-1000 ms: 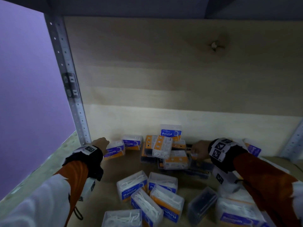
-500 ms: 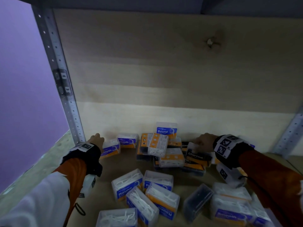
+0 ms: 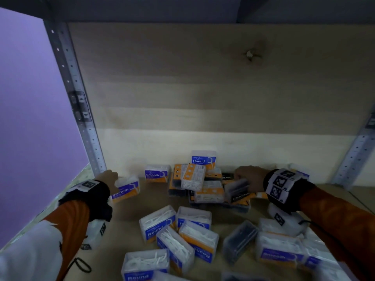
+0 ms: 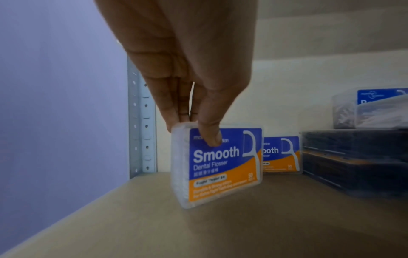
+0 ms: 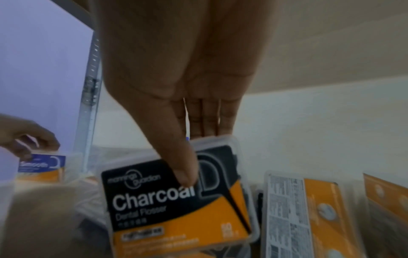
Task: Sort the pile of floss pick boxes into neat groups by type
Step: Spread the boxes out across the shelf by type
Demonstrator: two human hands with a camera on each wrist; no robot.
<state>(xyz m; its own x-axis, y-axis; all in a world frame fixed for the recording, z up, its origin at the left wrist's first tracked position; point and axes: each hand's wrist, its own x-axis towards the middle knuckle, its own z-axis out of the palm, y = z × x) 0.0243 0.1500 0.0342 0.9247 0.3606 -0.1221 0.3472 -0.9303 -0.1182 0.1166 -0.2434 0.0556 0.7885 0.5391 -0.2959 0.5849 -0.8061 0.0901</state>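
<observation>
- Left hand (image 4: 176, 69): pinching Smooth box (image 4: 217, 164) upright on the shelf (image 3: 129, 230), at 9 o'clock of the pile, beside metal upright (image 4: 142, 122).
- Second Smooth box (image 4: 281, 153): just behind, toward 3 o'clock.
- Right hand (image 5: 181, 78): gripping Charcoal box (image 5: 176, 200), tilted, at 3 o'clock of the pile.
- Round boxes (image 3: 178, 230): scattered at 6 o'clock.

blue-orange Smooth box (image 4: 223, 164), black-orange Charcoal box (image 5: 176, 206)

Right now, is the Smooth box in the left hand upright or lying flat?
Upright: the Smooth box stands on edge, slightly tilted, pinched by the left hand.
</observation>
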